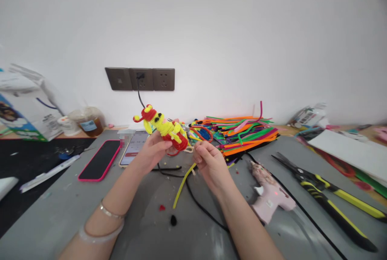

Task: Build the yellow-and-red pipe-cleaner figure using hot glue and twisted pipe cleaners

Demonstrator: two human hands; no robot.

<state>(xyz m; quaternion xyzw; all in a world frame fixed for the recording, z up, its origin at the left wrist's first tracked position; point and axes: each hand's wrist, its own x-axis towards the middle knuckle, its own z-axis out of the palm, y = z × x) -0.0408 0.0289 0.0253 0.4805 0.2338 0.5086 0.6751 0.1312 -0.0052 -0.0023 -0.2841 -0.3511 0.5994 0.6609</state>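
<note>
A yellow and red pipe-cleaner figure (169, 127) with a red hat, yellow ball tips and black eyes is tilted in my left hand (155, 149), whose fingers wrap round its lower back. To its right, my right hand (211, 165) is closed in a pinch beside the figure's red base. A yellow-green pipe cleaner (183, 183) hangs down from near the right fingertips; whether the fingers grip it or another thin strand is hard to tell. Below lie a small red piece (162, 208) and a black pompom (173, 220) on the grey mat (145, 227).
A pile of coloured pipe cleaners (250, 139) lies behind my right hand. A pink glue gun (270, 197) and pliers-like long scissors (320, 187) lie on the right, with a black cable between. Left are a pink-cased phone (100, 160), another phone (133, 150) and a cup (90, 122).
</note>
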